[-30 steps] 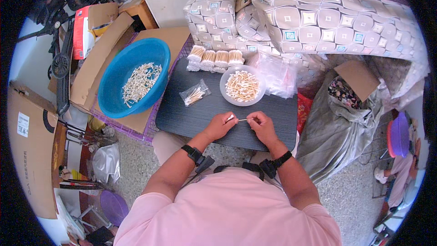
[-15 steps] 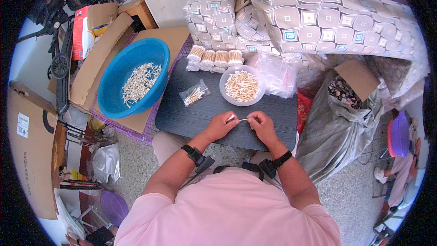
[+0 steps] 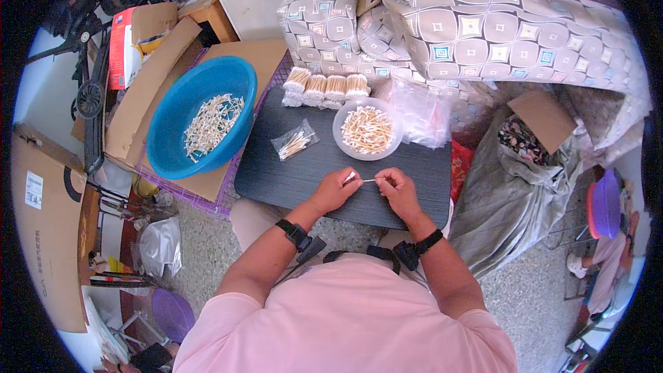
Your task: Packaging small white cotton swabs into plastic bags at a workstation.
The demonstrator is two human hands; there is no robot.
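Dark-grey wood-grain table (image 3: 297, 192), set directly before the worker. At its near part, the left hand (image 3: 335, 192) and right hand (image 3: 399, 190) face each other, slightly apart. Each is closed to a narrow fingertip pinch, and one slender cotton swab (image 3: 369, 180) is held between them above the tabletop. A white tuft shows at the left fingertips; it is too small to tell whether it belongs to this swab or to another.

Beyond the hands stands a translucent white bowl (image 3: 366, 157) of loose swabs. Left of it lies a small clear bag (image 3: 295, 144) with a few swabs inside. Bundled swabs (image 3: 326, 88) stand in a row at the far edge; clear plastic bags (image 3: 423, 116) lie at the far right corner. Left of the table, a blue basin (image 3: 160, 135) containing more swabs rests on a cardboard sheet (image 3: 266, 56).
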